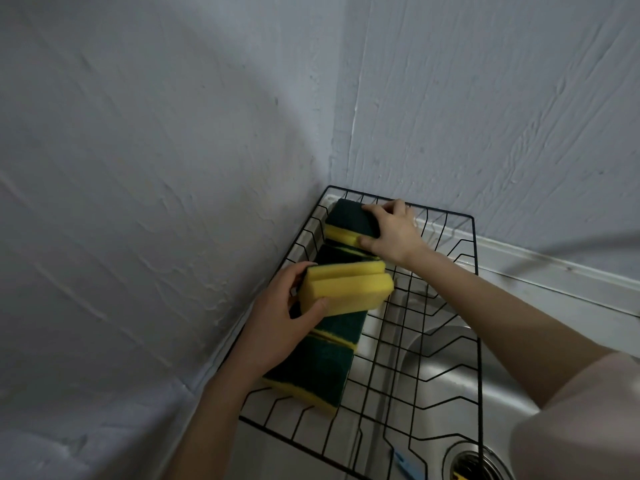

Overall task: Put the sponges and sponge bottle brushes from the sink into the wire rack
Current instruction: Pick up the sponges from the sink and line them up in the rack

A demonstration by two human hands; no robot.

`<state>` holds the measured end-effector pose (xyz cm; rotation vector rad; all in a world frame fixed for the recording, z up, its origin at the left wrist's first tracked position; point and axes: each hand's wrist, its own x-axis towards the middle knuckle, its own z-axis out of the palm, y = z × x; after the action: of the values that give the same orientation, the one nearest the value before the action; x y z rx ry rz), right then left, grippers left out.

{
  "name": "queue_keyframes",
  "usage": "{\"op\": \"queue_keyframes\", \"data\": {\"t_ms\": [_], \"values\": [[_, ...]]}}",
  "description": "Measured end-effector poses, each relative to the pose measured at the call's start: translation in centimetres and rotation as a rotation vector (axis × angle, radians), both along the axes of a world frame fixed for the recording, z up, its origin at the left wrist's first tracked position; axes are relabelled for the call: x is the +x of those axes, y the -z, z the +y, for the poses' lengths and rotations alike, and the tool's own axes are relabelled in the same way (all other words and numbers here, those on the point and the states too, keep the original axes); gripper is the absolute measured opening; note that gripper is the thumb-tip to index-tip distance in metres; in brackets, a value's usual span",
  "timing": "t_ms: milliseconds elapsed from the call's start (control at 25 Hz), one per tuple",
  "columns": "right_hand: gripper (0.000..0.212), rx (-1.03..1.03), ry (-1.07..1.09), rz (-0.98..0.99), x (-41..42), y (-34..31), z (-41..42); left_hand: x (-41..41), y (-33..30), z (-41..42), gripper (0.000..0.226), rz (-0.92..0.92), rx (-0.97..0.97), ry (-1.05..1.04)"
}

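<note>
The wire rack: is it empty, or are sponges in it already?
Not empty. The wire rack holds a row of green-and-yellow sponges along its left side; the rest is bare wire.

This is a home kitchen corner: a steel sink [450,382] with a drain [474,460], a wire rack [478,306] and sponges [343,289] by plain painted walls [173,133].

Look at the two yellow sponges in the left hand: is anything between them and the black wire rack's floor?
Yes. The two yellow sponges in the left hand sit over a row of green-and-yellow sponges already along the black wire rack's left side. The bare wires to the right are open.
</note>
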<state>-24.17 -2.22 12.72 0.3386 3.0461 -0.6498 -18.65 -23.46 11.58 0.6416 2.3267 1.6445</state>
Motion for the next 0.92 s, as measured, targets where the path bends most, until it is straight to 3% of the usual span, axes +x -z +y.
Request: {"op": "queue_keyframes", "data": {"t_ms": [200,320,400,480,560,640,720,920], "values": [[0.066,-0.085,0.042,0.08,1.0,-0.4,0.4,0.0,-0.3,0.0,0.045,0.017,0.002,0.001],[0.051,-0.468,0.176,0.156,3.3,-1.2,0.7,-0.2,-1.1,0.2,0.043,0.079,-0.019,0.001],[0.039,-0.775,0.212,0.039,5.1,-1.7,0.9,-0.6,-1.6,0.5,0.045,0.113,-0.034,0.001],[0.032,-0.975,0.174,-0.123,6.7,-2.2,0.9,-1.1,-2.2,1.1,0.047,0.13,-0.019,0.001],[0.022,-1.113,0.169,-0.16,7.5,-2.1,0.6,-1.7,-2.3,1.6,0.051,0.165,-0.056,-0.027],[0.022,-1.141,0.2,-0.094,7.5,-1.5,0.5,-2.3,-2.3,2.1,0.051,0.217,-0.154,-0.084],[0.036,-1.079,0.237,-0.05,7.2,-0.9,0.2,-2.8,-2.0,2.6,0.053,0.233,-0.247,-0.096],[0.044,-0.937,0.26,-0.047,6.7,0.4,-1.1,-3.0,-0.8,3.4,0.055,0.126,-0.345,-0.071]]}}
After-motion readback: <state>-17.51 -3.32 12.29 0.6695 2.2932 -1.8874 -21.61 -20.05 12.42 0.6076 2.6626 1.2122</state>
